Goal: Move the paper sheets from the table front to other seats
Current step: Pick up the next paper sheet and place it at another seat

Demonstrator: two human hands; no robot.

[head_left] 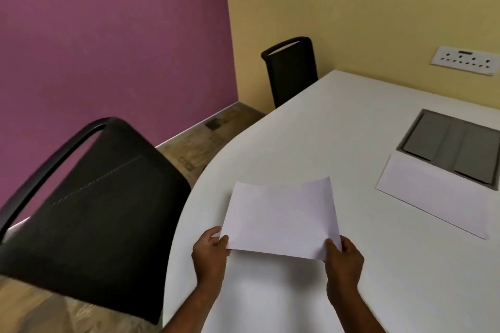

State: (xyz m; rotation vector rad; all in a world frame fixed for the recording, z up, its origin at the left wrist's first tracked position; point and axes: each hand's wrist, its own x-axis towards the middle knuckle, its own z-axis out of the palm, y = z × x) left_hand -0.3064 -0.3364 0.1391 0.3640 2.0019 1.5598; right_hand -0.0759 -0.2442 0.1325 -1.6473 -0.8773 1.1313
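Observation:
I hold a white paper sheet [281,217] over the near edge of the white table [338,127]. My left hand [209,254] pinches its near left corner and my right hand [343,258] pinches its near right corner. The sheet's near edge is lifted off the table; whether its far edge touches the surface I cannot tell. A second white paper sheet [433,197] lies flat on the table to the right. A black chair [102,211] stands at the table's left side, close to me, and another black chair [292,70] stands at the far corner.
A grey cable hatch [451,147] is set into the table top, just beyond the second sheet. A white socket panel [466,60] is on the yellow wall. A purple wall and wooden floor [205,140] lie to the left.

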